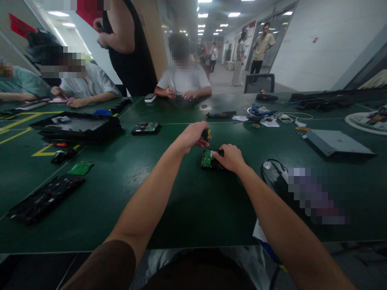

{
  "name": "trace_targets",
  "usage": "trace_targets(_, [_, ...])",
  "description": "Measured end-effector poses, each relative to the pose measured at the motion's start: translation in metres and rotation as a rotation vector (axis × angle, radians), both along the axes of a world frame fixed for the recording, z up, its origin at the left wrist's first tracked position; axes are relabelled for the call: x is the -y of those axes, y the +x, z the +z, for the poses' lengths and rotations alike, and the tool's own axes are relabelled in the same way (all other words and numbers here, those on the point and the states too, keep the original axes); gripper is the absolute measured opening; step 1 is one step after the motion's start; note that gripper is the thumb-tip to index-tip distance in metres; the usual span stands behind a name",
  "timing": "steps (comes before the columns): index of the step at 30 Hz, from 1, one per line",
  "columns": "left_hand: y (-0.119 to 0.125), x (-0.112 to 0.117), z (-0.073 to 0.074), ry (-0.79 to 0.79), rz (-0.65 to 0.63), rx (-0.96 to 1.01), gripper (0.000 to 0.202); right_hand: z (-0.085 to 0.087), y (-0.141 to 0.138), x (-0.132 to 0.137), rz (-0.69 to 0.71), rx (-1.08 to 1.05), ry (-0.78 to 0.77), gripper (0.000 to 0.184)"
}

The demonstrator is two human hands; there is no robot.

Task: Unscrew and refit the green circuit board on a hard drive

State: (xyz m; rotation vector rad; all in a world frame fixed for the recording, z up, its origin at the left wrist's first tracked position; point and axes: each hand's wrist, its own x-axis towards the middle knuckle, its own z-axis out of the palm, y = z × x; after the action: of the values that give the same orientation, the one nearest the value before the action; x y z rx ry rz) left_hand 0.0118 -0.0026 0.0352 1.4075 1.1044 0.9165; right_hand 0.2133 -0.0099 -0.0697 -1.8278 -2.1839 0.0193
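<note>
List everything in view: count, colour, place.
Broad tabletop: 1, dark green, across the view
Flat rectangular device with exposed circuit board: 1, black and green, centre
Slim hand tool: 1, dark and yellow, above that device
Second rectangular circuit-board device: 1, black and green, left of centre
Shallow rectangular tray: 1, black, left
Loose circuit board: 1, green, near left
Long flat panel: 1, black, near left
Flat box-shaped casing: 1, grey, right
Tangled cables: several, blue and white, far right
Mesh-backed chair: 1, dark, behind the tabletop
People: at least seven, varied clothing, beyond and left
Left hand: 1, bare, holding the tool
Right hand: 1, bare, on the first device
</note>
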Motion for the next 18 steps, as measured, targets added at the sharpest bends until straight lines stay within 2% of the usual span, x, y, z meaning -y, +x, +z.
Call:
trace_targets(4, [-0.0011,-0.0005,0.0006,0.022,-0.026,-0.019,0.029,-0.0013,0.0003,-0.0003,0.001,-0.006,0.005,0.053])
trace_targets(11, [-0.0033,-0.0033,-0.0032,-0.152,-0.082,0.132,0.025,-0.0013,0.0008,-0.0010,0.002,0.001,-0.006,0.054])
trace_targets(18, [-0.0044,-0.0022,-0.0008,-0.039,-0.009,0.021,0.028,-0.0045,0.0020,-0.0026,0.008,0.003,0.016,0.054])
